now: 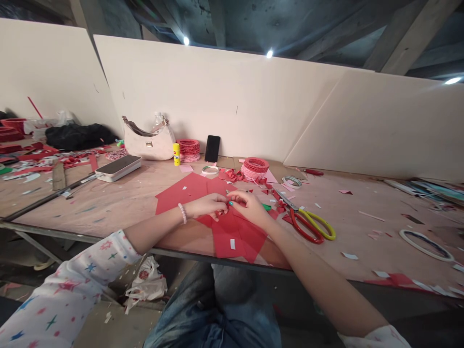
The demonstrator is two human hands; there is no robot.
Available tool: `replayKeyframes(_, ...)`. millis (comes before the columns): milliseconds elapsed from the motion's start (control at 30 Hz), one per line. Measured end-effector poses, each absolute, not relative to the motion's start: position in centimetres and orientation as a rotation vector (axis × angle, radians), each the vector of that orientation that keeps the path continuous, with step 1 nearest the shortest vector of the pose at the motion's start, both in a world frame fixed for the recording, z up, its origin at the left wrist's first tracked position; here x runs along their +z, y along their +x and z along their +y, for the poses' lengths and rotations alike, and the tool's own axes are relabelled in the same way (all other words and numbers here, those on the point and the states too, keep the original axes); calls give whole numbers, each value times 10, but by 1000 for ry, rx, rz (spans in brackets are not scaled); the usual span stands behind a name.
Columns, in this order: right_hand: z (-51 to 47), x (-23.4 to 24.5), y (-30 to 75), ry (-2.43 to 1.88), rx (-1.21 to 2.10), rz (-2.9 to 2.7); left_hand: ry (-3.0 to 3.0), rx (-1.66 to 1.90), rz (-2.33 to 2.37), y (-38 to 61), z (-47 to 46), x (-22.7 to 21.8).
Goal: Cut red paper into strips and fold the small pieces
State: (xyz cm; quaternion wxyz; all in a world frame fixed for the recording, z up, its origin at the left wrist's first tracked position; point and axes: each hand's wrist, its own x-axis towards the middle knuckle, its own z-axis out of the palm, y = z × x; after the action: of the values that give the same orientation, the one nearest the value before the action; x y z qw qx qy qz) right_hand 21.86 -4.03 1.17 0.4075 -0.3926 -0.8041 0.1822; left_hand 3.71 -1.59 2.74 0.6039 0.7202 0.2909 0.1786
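Note:
Both hands meet over red paper sheets (188, 191) on the table. My left hand (208, 205), with a bead bracelet at the wrist, is closed with its fingertips pinching a small red paper piece (224, 211). My right hand (248, 204) is closed too and pinches the same piece from the right. More red sheets (235, 239) lie under my wrists and overhang the table's front edge. Scissors (308, 223) with one red and one yellow handle lie just to the right of my right hand.
A white handbag (148, 140), a glue stick (176, 154), a black phone (212, 148), stacked red paper rings (189, 150) and pink-red rings (254, 167) stand at the back. Tape rolls (426, 244) and paper scraps litter the right. A flat white device (119, 167) lies left.

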Motion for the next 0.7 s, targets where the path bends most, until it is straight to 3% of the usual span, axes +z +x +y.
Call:
replayKeyframes(433,-34,11,221,-1140,659,-1782,2158,681,776,36,-10,17)
replayKeyframes(700,-33,13,224,-1187,657,-1915,2302,597,752,37,-14,18)
